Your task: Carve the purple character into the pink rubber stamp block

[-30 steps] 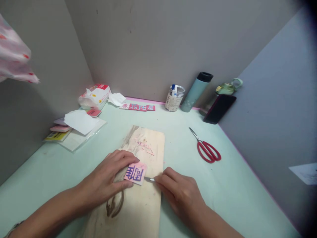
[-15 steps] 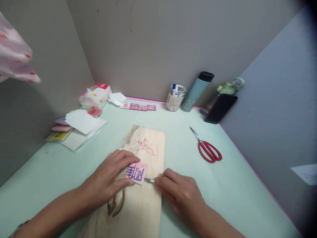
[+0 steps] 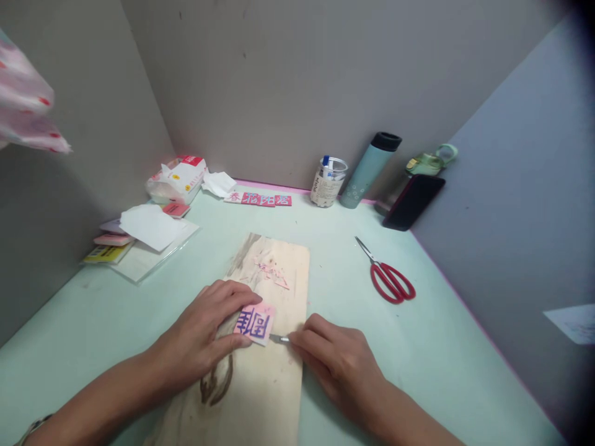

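Observation:
A small pink square block (image 3: pixel 256 322) with a purple character drawn on it lies on a wooden board (image 3: pixel 279 396). My left hand (image 3: pixel 223 322) grips it by two edges between thumb and fingers. In my right hand (image 3: pixel 334 353) is a craft knife (image 3: pixel 279 339), its handle mostly hidden by the fingers. The blade tip meets the block's right edge near the lower corner. Farther up the board lie pink shavings (image 3: pixel 273 274).
Red-handled scissors (image 3: pixel 393 282) lie to the right. Along the back stand carved red pieces (image 3: pixel 267 200), a jar of pens (image 3: pixel 328 183), a tumbler (image 3: pixel 372 170), a green-lidded bottle (image 3: pixel 425 164) and a phone (image 3: pixel 413 202). Paper and blocks (image 3: pixel 151 226) are stacked left, near a tissue pack (image 3: pixel 179 179).
The whole view has shifted very slightly. Both hands, the block and the knife keep practically the same places relative to each other.

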Action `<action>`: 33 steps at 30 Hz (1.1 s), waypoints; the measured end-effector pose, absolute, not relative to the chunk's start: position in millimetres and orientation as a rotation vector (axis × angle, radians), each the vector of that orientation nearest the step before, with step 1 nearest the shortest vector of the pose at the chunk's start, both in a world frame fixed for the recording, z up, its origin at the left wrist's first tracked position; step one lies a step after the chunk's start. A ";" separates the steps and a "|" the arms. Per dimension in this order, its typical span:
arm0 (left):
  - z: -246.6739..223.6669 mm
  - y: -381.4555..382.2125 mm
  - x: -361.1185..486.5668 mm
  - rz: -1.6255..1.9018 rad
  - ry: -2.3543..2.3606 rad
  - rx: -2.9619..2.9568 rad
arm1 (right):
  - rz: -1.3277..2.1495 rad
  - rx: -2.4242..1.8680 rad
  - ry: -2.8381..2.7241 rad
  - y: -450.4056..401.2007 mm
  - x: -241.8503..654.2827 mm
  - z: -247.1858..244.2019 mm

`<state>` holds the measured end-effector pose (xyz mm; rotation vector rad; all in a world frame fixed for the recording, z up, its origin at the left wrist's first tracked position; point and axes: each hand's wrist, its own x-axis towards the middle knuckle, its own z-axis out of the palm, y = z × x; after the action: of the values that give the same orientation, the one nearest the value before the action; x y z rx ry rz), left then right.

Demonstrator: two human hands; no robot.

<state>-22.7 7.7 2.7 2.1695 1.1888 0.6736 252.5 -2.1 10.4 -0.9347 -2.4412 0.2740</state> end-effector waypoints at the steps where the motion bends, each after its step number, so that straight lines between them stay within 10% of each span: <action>1: 2.9 7.7 -22.8 0.667 1.192 2.168 | 0.277 -0.935 -2.440 -2.1 252.7 10.7; 33: 2.6 8.2 -22.8 0.632 1.223 2.144 | 0.184 -1.079 -2.395 3.6 251.7 12.8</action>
<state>-22.8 8.2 2.6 2.1438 1.2233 0.6317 251.7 3.6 12.8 -1.0790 -2.3951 0.1842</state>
